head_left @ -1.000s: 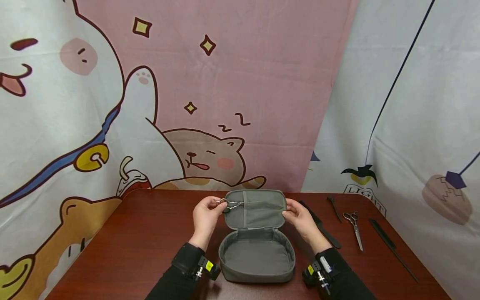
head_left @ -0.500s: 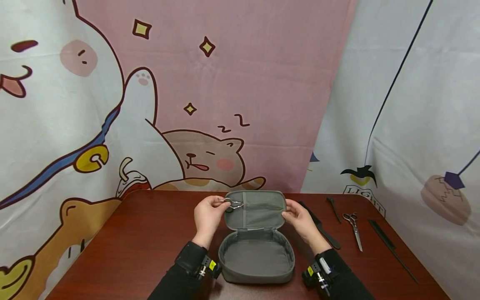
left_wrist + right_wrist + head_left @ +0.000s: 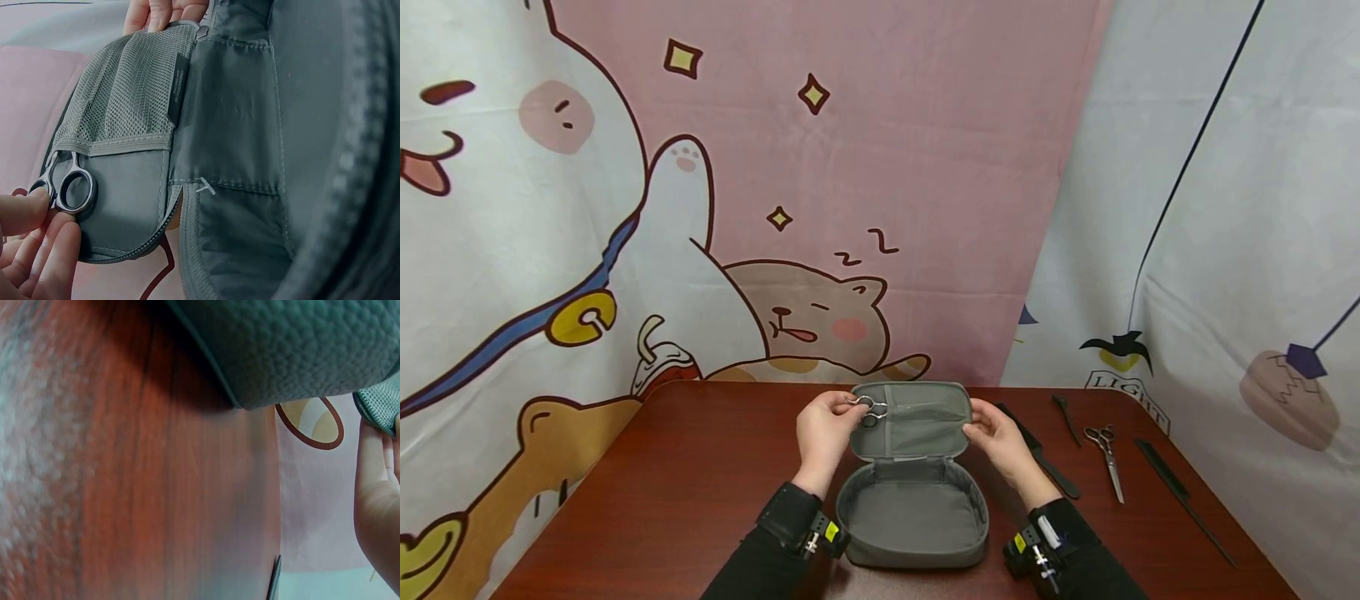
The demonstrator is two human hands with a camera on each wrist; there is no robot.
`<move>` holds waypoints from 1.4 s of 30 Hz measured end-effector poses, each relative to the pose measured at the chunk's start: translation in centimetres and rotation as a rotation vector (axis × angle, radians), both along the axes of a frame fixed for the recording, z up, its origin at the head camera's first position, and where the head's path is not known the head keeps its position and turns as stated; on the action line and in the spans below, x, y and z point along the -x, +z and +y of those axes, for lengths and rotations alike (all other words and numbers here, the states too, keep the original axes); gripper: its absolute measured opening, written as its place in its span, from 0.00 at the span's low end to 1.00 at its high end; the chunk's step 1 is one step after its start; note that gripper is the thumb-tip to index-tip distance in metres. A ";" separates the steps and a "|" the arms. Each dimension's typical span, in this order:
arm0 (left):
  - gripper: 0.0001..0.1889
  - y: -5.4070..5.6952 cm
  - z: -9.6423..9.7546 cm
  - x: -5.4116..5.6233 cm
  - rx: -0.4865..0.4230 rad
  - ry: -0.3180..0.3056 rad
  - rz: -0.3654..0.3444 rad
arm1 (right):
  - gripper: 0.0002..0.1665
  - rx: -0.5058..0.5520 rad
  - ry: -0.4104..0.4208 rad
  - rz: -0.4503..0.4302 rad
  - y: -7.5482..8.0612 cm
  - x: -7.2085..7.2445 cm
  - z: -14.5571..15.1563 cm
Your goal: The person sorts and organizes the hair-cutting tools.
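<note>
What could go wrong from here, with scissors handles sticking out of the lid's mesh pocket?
The scissors, tips hidden, might snag the mesh pocket. With their rings outside it, they could slip out if the left hand loosens. The lid might tip if the right hand releases its edge.

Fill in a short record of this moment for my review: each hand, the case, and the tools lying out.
left hand: pinches scissors by the finger loops
scissors' blades: tucked into the mesh pocket
right hand: holds the edge of the lid
case: gray, open, lid raised
on table, right of case: second scissors, tailed comb, small dark tool, long black tool partly behind right arm
</note>
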State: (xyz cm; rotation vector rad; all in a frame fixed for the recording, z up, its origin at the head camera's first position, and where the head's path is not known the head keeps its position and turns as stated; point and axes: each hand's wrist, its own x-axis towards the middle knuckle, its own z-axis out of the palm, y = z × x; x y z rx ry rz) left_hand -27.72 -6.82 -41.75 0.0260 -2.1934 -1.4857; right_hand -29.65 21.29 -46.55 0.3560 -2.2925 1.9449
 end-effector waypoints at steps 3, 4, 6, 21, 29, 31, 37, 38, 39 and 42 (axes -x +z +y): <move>0.08 0.0 0.2 -0.1 -0.070 -0.025 -0.006 | 0.26 0.001 0.002 0.008 0.0 0.0 0.0; 0.08 0.0 0.3 -0.1 -0.097 -0.033 -0.010 | 0.26 0.001 0.002 0.014 -0.1 0.0 0.0; 0.09 -0.1 0.6 -0.1 -0.141 -0.041 -0.020 | 0.26 -0.005 0.009 0.025 -0.1 0.0 0.0; 0.09 0.8 0.7 -0.9 -0.028 -0.039 -0.002 | 0.25 -0.016 0.008 0.005 0.3 0.0 -0.1; 0.07 0.9 0.2 -1.2 0.037 -0.108 -0.025 | 0.25 -0.012 -0.001 0.011 0.0 0.1 -0.1; 0.07 1.0 0.0 -1.5 0.040 -0.130 -0.023 | 0.25 -0.015 0.003 0.016 0.0 0.1 -0.1; 0.11 1.2 -0.5 -2.5 0.085 -0.185 -0.007 | 0.25 -0.009 -0.001 0.019 0.0 0.1 -0.1; 0.12 1.2 -0.6 -2.8 0.103 -0.191 0.001 | 0.25 -0.008 -0.001 0.019 0.0 0.1 -0.2; 0.13 1.1 -0.7 -3.0 0.125 -0.195 0.012 | 0.25 -0.007 0.000 0.016 0.0 0.1 -0.2; 0.17 0.9 -1.2 -3.6 0.201 -0.194 0.030 | 0.25 -0.010 -0.001 0.012 0.0 0.2 -0.3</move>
